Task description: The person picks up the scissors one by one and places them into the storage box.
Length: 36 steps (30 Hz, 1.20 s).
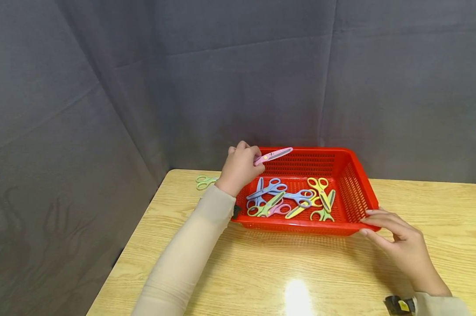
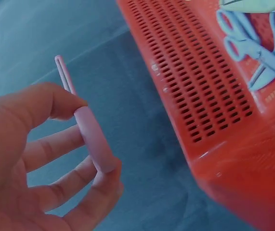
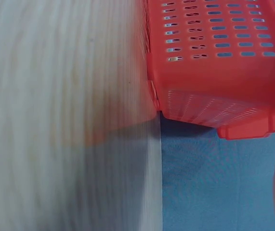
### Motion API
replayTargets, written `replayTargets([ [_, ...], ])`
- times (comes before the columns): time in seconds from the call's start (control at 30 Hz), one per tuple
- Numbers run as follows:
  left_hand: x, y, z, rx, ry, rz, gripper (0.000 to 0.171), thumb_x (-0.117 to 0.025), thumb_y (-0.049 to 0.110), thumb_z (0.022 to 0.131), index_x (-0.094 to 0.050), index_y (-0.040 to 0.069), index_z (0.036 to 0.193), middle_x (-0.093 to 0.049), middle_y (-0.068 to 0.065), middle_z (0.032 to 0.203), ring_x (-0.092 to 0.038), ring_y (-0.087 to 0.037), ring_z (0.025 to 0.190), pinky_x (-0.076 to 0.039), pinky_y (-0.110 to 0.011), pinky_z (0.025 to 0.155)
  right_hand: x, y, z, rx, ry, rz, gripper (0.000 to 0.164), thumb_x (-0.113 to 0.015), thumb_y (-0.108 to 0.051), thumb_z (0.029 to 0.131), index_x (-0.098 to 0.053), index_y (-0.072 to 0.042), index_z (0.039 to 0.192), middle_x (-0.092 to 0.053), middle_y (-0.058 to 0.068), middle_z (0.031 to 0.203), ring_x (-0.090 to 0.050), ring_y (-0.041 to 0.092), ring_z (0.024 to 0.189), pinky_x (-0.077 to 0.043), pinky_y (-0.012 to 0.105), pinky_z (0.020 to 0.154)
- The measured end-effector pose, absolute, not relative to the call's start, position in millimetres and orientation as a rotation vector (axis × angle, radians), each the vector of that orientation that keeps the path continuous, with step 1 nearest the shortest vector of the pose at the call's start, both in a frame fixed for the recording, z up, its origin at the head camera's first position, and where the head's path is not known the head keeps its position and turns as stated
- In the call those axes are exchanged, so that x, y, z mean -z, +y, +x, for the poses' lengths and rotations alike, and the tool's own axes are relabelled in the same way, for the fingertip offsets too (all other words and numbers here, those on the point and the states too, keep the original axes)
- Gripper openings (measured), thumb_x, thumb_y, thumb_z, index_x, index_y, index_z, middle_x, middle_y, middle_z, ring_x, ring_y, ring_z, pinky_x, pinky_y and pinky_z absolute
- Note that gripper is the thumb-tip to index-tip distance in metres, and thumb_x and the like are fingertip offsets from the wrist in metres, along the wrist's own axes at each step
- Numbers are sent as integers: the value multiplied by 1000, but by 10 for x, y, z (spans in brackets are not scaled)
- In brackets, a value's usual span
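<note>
My left hand (image 1: 241, 166) holds a pair of pink scissors (image 1: 278, 154) over the back left of the red basket (image 1: 297, 227), blades pointing right. In the left wrist view, thumb and fingers pinch the pink handle (image 2: 97, 142), beside the basket's slotted wall. At the near right corner, my right hand (image 1: 405, 245) grips the basket rim between thumb and fingers. Inside the basket lie several scissors: blue scissors (image 1: 297, 197), yellow scissors (image 1: 320, 189), green scissors (image 1: 269, 205) and another pink pair (image 1: 280, 208), overlapping one another.
Another green pair of scissors (image 1: 204, 182) lies on the wooden table (image 1: 174, 228), left of the basket and partly behind my left arm. A grey curtain (image 1: 238, 87) hangs behind the table and along its left side.
</note>
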<state>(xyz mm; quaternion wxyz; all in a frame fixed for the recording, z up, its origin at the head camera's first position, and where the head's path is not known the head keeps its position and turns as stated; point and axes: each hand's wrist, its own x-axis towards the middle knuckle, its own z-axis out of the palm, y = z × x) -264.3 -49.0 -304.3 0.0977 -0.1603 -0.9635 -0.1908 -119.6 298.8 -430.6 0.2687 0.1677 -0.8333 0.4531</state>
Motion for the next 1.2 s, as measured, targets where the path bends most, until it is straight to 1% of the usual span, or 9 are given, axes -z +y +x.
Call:
replayTargets([
  [0.2, 3097, -370, -2731, 488, -2828, -490, 23, -70, 22, 92, -71, 12, 112, -57, -9, 113, -49, -29, 101, -51, -36, 82, 4295, 2991, -1180, -1245, -2246, 443, 38, -81, 23, 67, -77, 2, 99, -69, 27, 111, -58, 8, 123, -41, 16, 106],
  [0.33, 3112, -311, -2780, 475, -2839, -492, 24, -71, 24, 92, -71, 13, 114, -58, -8, 113, -49, -28, 101, -51, -35, 84, 4305, 2997, -1188, -1234, -2233, 458, 41, -81, 24, 66, -78, 1, 100, -69, 25, 112, -58, 9, 123, -40, 15, 105],
  [0.57, 3150, -207, -2841, 481, -2881, -552, 26, -71, 25, 92, -72, 13, 115, -60, -8, 115, -50, -27, 102, -48, -35, 88, 4329, 2989, -1210, -1217, -2168, 521, 47, -81, 27, 61, -78, 1, 99, -73, 2, 115, -59, 9, 122, -40, 14, 104],
  [0.67, 3175, -158, -2868, 436, -2887, -570, 26, -71, 27, 92, -72, 13, 115, -61, -7, 115, -50, -26, 102, -46, -34, 90, 4336, 2989, -1213, -1207, -2161, 531, 47, -81, 27, 60, -78, 0, 99, -73, -2, 115, -59, 9, 122, -40, 15, 105],
  [0.77, 3230, -115, -2893, 387, -2904, -576, 25, -71, 28, 93, -72, 14, 114, -61, -7, 115, -50, -26, 104, -45, -35, 92, 4356, 2995, -1214, -1189, -2152, 550, 47, -81, 27, 60, -78, 0, 98, -73, 5, 113, -60, 9, 121, -41, 16, 106],
  [0.9, 3352, -76, -2933, 354, -2940, -566, 24, -71, 29, 93, -72, 14, 111, -60, -7, 114, -51, -26, 104, -46, -35, 91, 4362, 2997, -1195, -1202, -2182, 539, 45, -81, 25, 63, -78, -1, 99, -71, 19, 111, -60, 8, 121, -41, 17, 106],
  [0.97, 3414, -64, -2956, 335, -2948, -568, 23, -71, 29, 93, -72, 14, 110, -61, -8, 113, -52, -26, 102, -47, -35, 89, 4349, 2992, -1183, -1218, -2215, 511, 42, -81, 24, 65, -78, -1, 99, -70, 23, 112, -59, 8, 122, -41, 17, 106],
  [1.07, 3494, -53, -2982, 327, -2963, -564, 21, -71, 30, 92, -72, 14, 107, -61, -8, 111, -52, -27, 101, -47, -35, 87, 4326, 2986, -1172, -1251, -2250, 466, 40, -81, 23, 68, -78, -1, 100, -69, 24, 113, -58, 7, 122, -40, 16, 106],
  [1.2, 3586, -42, -3007, 327, -2996, -542, 20, -72, 31, 92, -73, 15, 104, -61, -8, 110, -53, -27, 100, -47, -35, 86, 4314, 2982, -1165, -1262, -2255, 461, 39, -80, 24, 67, -77, 2, 100, -69, 25, 113, -58, 8, 123, -40, 17, 107],
])
